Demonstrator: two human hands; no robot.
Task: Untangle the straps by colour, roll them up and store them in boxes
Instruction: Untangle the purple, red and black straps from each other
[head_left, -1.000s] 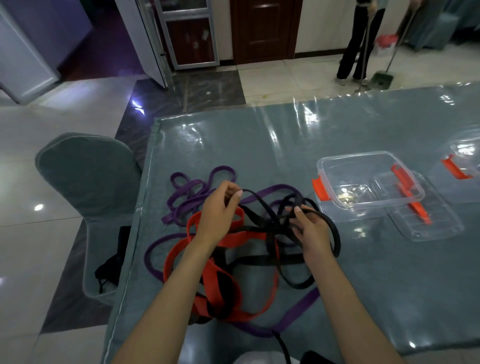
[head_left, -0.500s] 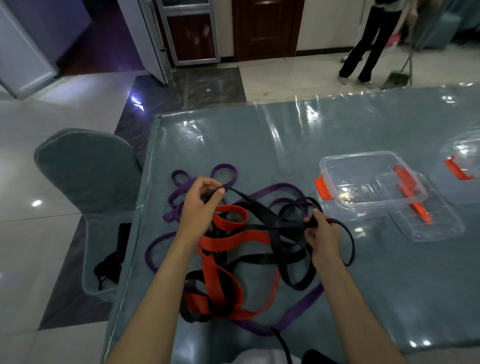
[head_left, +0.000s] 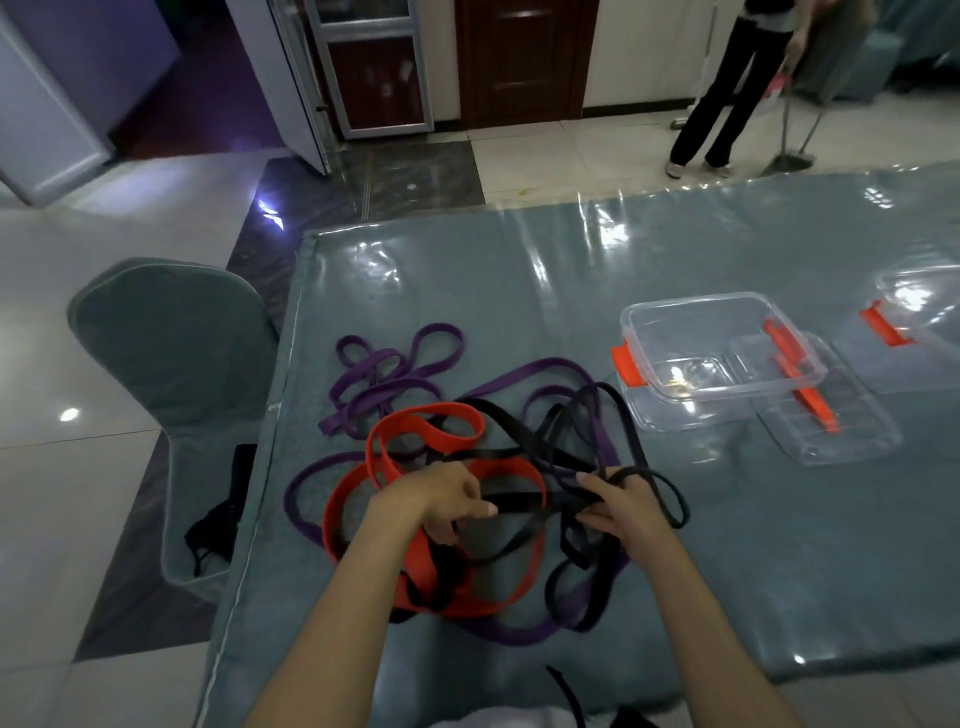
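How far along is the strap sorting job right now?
Early. Nothing is rolled or boxed: the clear box holds no straps. In hand: the left hand and right hand both grip the black strap, tangled with the red strap and purple strap. Left: separating, rolling, storing.

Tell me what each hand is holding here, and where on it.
Both hold the black strap: the left hand grips a flat run over the red strap; the right hand holds bunched loops.

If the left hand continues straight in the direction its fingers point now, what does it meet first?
Probably the right hand: the left hand points rightward along the black strap both hold. Depth is unclear.
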